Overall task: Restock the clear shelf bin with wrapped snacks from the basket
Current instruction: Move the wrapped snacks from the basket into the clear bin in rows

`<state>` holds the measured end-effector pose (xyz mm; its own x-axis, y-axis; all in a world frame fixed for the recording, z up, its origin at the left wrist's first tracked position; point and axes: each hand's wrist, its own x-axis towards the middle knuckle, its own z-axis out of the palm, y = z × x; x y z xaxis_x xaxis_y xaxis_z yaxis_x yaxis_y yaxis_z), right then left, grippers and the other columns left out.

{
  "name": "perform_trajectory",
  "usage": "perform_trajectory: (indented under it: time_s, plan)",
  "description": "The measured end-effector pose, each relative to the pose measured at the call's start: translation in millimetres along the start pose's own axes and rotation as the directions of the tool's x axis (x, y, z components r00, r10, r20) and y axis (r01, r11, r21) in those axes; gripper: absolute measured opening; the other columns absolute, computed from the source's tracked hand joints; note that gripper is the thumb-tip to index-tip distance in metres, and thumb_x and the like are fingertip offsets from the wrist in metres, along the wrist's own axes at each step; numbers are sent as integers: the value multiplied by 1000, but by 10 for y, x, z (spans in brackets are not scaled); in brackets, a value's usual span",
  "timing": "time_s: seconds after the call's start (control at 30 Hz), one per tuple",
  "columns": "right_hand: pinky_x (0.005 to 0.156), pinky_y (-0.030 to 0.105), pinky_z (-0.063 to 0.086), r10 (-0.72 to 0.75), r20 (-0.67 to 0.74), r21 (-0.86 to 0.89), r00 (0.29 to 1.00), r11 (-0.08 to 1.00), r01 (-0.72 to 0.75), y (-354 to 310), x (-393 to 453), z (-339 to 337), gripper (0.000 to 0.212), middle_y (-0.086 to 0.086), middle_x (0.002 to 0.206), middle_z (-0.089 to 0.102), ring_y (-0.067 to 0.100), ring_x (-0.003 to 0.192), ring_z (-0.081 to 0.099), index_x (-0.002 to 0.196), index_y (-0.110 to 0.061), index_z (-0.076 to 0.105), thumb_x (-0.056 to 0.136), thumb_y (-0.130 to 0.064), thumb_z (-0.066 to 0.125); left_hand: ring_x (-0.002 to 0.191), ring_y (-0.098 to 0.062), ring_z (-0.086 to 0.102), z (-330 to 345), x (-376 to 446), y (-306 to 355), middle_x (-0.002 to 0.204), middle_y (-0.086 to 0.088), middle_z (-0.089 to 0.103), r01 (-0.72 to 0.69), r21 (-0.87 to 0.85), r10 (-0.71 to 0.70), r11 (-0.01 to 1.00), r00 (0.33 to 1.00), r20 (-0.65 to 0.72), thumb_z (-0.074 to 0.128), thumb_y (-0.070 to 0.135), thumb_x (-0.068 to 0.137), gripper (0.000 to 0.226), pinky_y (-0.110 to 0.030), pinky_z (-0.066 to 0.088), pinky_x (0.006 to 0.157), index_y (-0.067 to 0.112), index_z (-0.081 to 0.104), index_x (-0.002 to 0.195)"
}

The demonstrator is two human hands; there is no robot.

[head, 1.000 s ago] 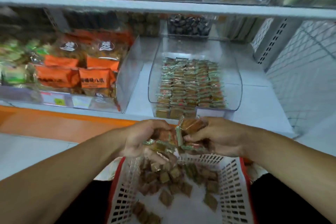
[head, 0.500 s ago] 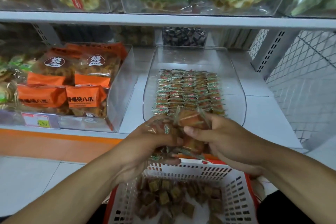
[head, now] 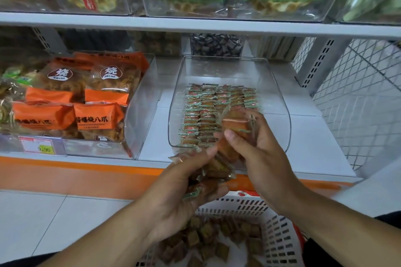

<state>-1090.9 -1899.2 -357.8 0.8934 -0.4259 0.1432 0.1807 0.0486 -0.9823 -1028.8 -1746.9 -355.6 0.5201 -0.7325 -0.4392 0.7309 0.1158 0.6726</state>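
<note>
A clear shelf bin sits on the white shelf, with rows of small wrapped snacks laid flat inside. My right hand grips a few brown wrapped snacks at the bin's front opening. Just below the shelf edge, my left hand holds a bunch of the same snacks, fingers curled round them. Under both hands stands a white basket with red trim, and several loose wrapped snacks lie in its bottom.
Left of the bin, another clear bin holds orange snack bags and carries a price tag. An upper shelf with bagged goods hangs overhead. A wire mesh panel closes the right side. White floor tiles lie below.
Both hands have lifted out of the basket with snacks. The right hand has moved up to the bin's front opening, and the left trails below it.
</note>
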Motion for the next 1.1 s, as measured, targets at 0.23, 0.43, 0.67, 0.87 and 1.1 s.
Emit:
perform_trajectory:
  time_s: [0.23,0.43,0.67,0.87,1.1]
  plan:
    - [88,29,55,-86,134,-6,987,996,87,-4,-91,106,32,1,117,70,19,110,68,122,-40,56,92,-33,66,94,-18,77,27,77,-3,113,-10,77,62,-157,-52,986,996,68,82,42,70,42,-31,63,66,20,81,106]
    - [81,21,56,-168,87,-37,982,985,171,-108,-76,69,30,-2,111,71,14,103,70,117,-25,59,91,-17,70,83,-16,78,34,148,-12,95,-6,79,40,-136,-26,990,994,106,83,27,62,22,-28,62,62,18,84,82]
    - [74,8,49,-243,-114,-329,963,924,194,-138,-38,47,29,-14,108,64,0,99,64,121,-27,48,99,-13,60,82,-18,75,60,215,39,99,-12,77,-162,-4,162,987,985,52,87,17,64,32,-30,60,62,14,80,95]
    - [102,27,49,-120,32,-595,992,795,115,-107,-53,73,46,-19,140,44,-5,124,50,144,-39,36,102,-24,47,101,-44,72,73,238,-24,114,-26,72,-416,208,442,885,892,-94,83,15,76,57,-52,60,81,2,60,127]
    - [89,28,56,87,78,2,993,996,-88,-244,10,34,29,-10,120,71,10,113,67,122,-33,67,96,-35,54,98,-55,67,59,233,39,104,-21,75,-519,323,588,792,791,-170,93,29,61,68,-73,52,83,22,63,122]
